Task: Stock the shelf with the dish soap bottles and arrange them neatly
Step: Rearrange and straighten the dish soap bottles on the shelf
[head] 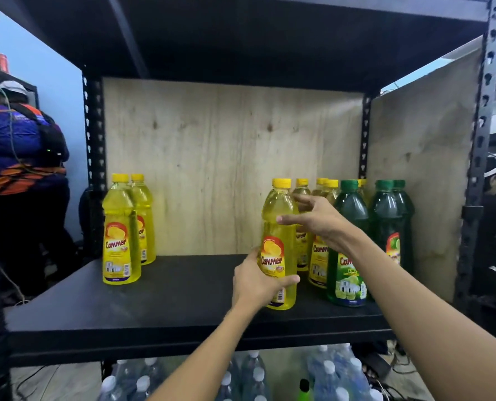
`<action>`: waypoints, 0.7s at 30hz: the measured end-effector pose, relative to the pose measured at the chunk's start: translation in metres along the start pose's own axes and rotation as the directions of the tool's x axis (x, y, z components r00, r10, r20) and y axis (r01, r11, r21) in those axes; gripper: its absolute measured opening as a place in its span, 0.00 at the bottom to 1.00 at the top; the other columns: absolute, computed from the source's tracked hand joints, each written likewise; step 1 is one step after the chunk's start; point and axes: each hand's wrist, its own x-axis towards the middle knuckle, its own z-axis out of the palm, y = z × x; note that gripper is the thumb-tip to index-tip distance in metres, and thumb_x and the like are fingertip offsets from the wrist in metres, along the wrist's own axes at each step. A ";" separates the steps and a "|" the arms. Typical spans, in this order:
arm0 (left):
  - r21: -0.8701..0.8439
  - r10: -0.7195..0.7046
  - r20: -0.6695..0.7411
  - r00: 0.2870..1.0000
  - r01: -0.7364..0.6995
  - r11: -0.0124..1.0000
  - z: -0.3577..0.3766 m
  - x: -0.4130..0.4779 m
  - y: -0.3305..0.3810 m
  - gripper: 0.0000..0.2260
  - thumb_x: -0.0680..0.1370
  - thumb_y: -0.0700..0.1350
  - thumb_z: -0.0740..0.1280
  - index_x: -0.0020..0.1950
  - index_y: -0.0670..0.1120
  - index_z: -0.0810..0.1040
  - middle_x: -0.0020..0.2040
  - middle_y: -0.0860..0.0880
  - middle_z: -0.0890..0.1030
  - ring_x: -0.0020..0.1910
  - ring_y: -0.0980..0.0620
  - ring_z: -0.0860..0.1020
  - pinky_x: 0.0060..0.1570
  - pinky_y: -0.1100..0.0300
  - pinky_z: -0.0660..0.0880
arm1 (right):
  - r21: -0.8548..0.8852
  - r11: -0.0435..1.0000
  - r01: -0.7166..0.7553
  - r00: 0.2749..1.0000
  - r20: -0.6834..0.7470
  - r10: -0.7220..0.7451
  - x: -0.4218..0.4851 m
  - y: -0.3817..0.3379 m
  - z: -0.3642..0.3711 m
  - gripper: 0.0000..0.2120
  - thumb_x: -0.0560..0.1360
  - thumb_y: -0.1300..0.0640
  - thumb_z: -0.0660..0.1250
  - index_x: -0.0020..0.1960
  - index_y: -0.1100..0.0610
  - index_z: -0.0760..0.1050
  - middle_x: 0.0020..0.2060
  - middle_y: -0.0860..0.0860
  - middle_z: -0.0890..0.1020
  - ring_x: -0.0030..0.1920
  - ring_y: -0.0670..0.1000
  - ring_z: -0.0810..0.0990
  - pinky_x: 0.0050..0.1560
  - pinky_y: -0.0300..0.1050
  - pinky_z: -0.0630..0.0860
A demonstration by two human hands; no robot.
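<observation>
1. Left hand grips a yellow-filled "Cammer" bottle low, on the shelf near its front.
2. Right hand hovers beside its shoulder, fingers spread, holding nothing.
3. Green bottles, one reading "LIME", stand just right.
4. Yellow pair stands far left, also "Cammer".

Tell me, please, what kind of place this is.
Probably a stockroom or mock shop: a black metal shelf holds dish soap bottles, with packs of water bottles below.

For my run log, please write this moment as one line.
left hand: grips yellow plastic dish soap bottle low | right hand: open beside its upper part | bottle: upright, base at black shelf board
</observation>
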 end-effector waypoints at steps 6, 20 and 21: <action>0.084 -0.009 -0.262 0.965 0.032 0.996 -0.034 -0.008 -0.022 0.34 0.54 0.73 0.75 0.55 0.60 0.76 0.37 0.64 0.75 0.37 0.64 0.70 0.48 0.60 0.74 | -0.026 0.992 0.122 0.993 0.003 -0.121 0.007 -0.022 0.053 0.39 0.63 0.57 0.83 0.72 0.56 0.73 0.55 0.49 0.83 0.49 0.44 0.85 0.48 0.41 0.83; 0.245 -0.041 -0.555 0.831 0.210 0.946 -0.244 -0.017 -0.110 0.31 0.52 0.71 0.76 0.50 0.59 0.78 0.38 0.63 0.81 0.44 0.61 0.81 0.44 0.63 0.74 | 0.262 0.954 0.149 0.952 0.224 -0.210 0.039 -0.084 0.280 0.37 0.65 0.60 0.82 0.72 0.58 0.73 0.63 0.55 0.80 0.63 0.53 0.79 0.64 0.53 0.77; 0.247 -0.037 -0.559 0.829 0.209 0.946 -0.251 -0.018 -0.112 0.31 0.52 0.71 0.76 0.49 0.59 0.79 0.37 0.63 0.82 0.42 0.63 0.80 0.43 0.64 0.74 | 0.253 0.955 0.154 0.951 0.224 -0.213 0.040 -0.088 0.289 0.38 0.65 0.59 0.82 0.72 0.58 0.72 0.65 0.54 0.79 0.65 0.52 0.78 0.66 0.52 0.76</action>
